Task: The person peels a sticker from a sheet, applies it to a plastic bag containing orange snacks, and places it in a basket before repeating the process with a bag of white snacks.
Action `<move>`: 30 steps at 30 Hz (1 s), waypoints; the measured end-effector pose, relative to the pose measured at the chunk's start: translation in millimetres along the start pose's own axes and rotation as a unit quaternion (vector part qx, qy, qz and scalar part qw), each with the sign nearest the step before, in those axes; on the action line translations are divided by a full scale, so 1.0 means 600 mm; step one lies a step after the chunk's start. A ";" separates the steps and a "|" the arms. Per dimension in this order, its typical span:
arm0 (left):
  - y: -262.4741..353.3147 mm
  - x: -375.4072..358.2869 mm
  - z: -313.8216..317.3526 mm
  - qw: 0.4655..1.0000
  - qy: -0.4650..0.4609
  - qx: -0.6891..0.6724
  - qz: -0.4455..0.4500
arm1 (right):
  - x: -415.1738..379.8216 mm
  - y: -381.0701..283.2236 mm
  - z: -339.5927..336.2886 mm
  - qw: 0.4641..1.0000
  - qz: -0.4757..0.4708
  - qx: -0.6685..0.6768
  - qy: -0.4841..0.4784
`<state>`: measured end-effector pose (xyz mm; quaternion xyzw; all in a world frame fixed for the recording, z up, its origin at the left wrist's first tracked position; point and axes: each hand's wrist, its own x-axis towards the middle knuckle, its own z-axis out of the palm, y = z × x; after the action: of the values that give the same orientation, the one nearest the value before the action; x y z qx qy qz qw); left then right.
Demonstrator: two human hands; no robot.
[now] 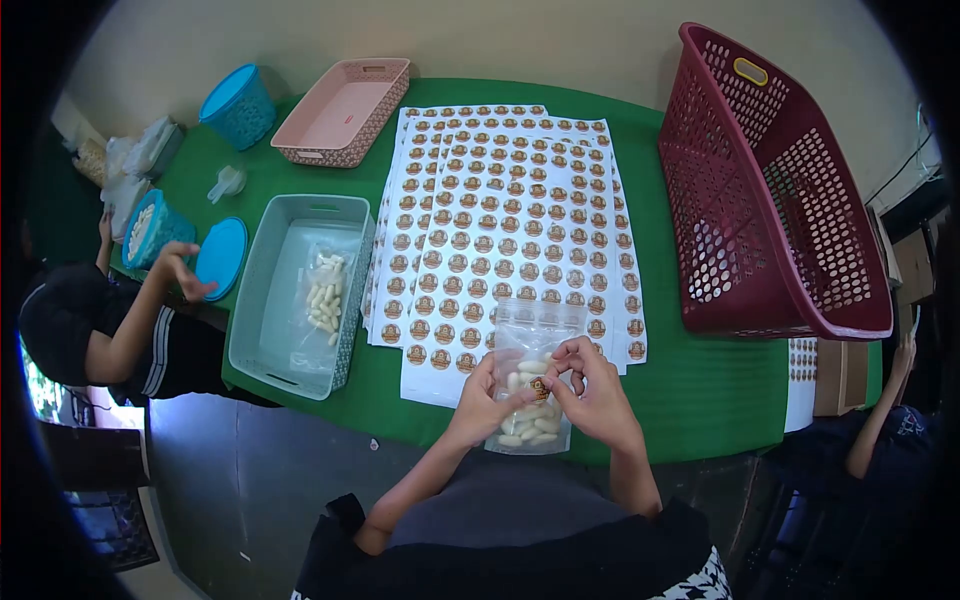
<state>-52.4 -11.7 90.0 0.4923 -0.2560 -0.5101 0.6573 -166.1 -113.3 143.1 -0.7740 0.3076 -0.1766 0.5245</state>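
Note:
A clear zip pouch [542, 315] filled with pale oblong pieces lies at the table's front edge, over the lower end of the sticker sheets [480, 240]. My left hand [482, 405] is closed on the pouch's left side, its thumb across the front. Beside it, my right hand [592, 392] has thumb and fingertips pinched together at a round brown sticker [540, 388] on the pouch front. The sheets carry rows of the same round brown stickers.
Left of the sheets, a pale green basket [240, 330] holds another filled pouch [322, 295]. Behind are a pink basket [345, 105] and blue tub [240, 108]. A co-worker's hand [178, 268] is near a blue lid [221, 257]. A maroon basket [715, 180] stands right; another person sits beyond.

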 end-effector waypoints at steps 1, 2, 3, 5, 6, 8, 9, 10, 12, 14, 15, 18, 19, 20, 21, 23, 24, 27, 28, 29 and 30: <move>0.003 0.000 0.002 1.000 -0.002 0.000 -0.001 | -0.001 0.001 0.000 1.000 0.001 0.000 0.002; 0.006 -0.001 0.003 1.000 -0.013 -0.006 -0.017 | -0.002 0.005 0.001 1.000 -0.002 -0.002 0.009; 0.009 -0.001 0.003 0.999 -0.023 -0.013 -0.033 | -0.003 0.006 0.000 1.000 -0.005 -0.005 0.015; 0.011 0.000 0.004 0.999 -0.027 -0.008 -0.038 | -0.006 0.002 -0.002 1.000 0.016 -0.009 0.008; 0.012 0.001 0.004 0.999 -0.030 -0.003 -0.044 | -0.007 0.000 -0.003 0.999 0.038 -0.012 0.000; 0.007 0.001 0.002 0.998 -0.034 -0.005 -0.043 | -0.009 -0.001 -0.004 0.999 0.050 0.011 0.002; 0.005 0.001 0.001 0.998 -0.038 -0.009 -0.041 | -0.010 -0.001 -0.005 0.998 0.062 0.034 0.002; 0.005 0.002 0.000 0.998 -0.039 -0.008 -0.041 | -0.011 0.000 -0.006 0.998 0.062 0.034 0.004; 0.006 0.002 -0.001 0.998 -0.046 0.004 -0.050 | -0.012 0.005 -0.006 0.995 0.071 0.076 0.003; 0.007 0.001 -0.001 0.998 -0.047 0.009 -0.050 | -0.012 0.020 -0.004 0.993 0.070 0.096 0.012; 0.008 0.001 0.000 0.998 -0.048 0.012 -0.048 | -0.012 0.024 -0.004 0.991 0.068 0.114 0.020; 0.008 0.000 0.002 0.998 -0.052 -0.006 -0.046 | -0.014 0.009 -0.008 0.993 0.072 0.094 0.006; 0.005 0.000 0.001 0.998 -0.052 -0.006 -0.045 | -0.014 0.006 -0.009 0.993 0.072 0.094 0.006; 0.001 0.001 -0.001 0.998 -0.053 0.002 -0.040 | -0.014 0.003 -0.009 0.994 0.072 0.082 0.004; -0.002 0.001 -0.002 0.998 -0.052 0.011 -0.035 | -0.014 0.002 -0.009 0.995 0.071 0.071 0.000; 0.001 0.001 -0.002 0.998 -0.049 0.017 -0.034 | -0.012 0.003 -0.005 0.997 0.055 0.054 0.005; 0.003 0.001 -0.001 0.998 -0.048 0.023 -0.033 | -0.012 0.004 -0.004 0.998 0.041 0.037 0.012; 0.010 -0.001 0.003 0.997 -0.025 -0.013 -0.067 | -0.013 0.002 -0.001 0.999 0.041 0.016 0.009; 0.008 0.000 0.002 0.998 -0.025 -0.013 -0.064 | -0.013 0.003 0.001 0.999 0.038 0.015 0.009; 0.003 0.000 0.001 0.998 -0.028 -0.013 -0.047 | -0.011 0.006 0.003 1.000 0.023 0.008 0.014; -0.001 0.000 -0.001 0.999 -0.030 -0.013 -0.031 | -0.010 0.009 0.006 1.000 0.008 0.001 0.019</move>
<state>-52.2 -11.8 89.3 0.4757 -0.2534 -0.5481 0.6396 -170.2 -108.2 137.3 -0.7675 0.3235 -0.1874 0.5207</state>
